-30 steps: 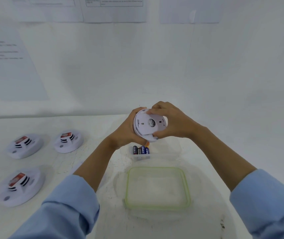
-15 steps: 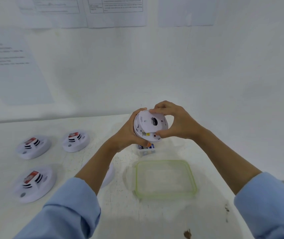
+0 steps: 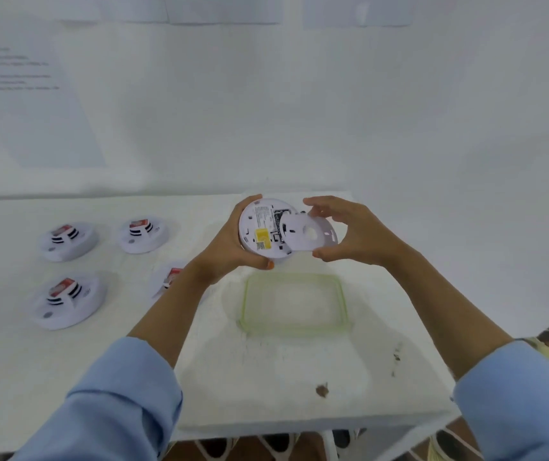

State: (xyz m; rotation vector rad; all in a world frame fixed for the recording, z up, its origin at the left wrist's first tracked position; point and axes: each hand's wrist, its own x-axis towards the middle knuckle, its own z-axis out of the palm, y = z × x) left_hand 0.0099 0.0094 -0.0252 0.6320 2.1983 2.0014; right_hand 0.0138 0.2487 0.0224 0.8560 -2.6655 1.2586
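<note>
Round backplate [image 3: 309, 235] now off detector [image 3: 257, 224] — plastic, seemingly.

Reaches forward with both arms, light blue sleeves [image 3: 116, 394] pushed back, forearms bare and converging at mid-frame. Grips a round white detector [image 3: 260, 227] in the left hand [image 3: 230, 247], fingers and thumb curled round its rim, palm turned rightward. Pinches a thin round plate [image 3: 309, 232] in the right hand [image 3: 356, 234], thumb under the lower edge, forefinger over the top, remaining fingers arched loosely. Holds both hands raised, close together, palms facing each other, wrists nearly level.
</note>
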